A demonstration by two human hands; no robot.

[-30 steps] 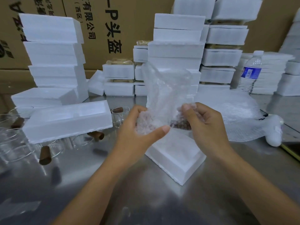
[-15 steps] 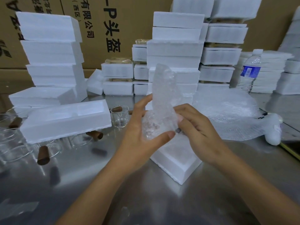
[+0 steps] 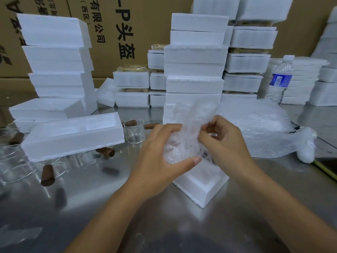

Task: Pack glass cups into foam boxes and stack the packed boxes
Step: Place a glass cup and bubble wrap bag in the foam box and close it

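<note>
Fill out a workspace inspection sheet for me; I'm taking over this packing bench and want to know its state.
Surface: steel table, reflective, crowded at left and rear.
Job's things: bubble-wrap bundle, brown showing through, held over an open foam box; second open foam box lying over brown-handled glass cups; one upright cup; foam box stacks behind.
Clutter: water bottle; loose bubble wrap sheet at right.
Grippers: left hand and right hand both grip the bundle.
Cables: nothing seen.
Surroundings: printed cardboard cartons behind the table.
</note>
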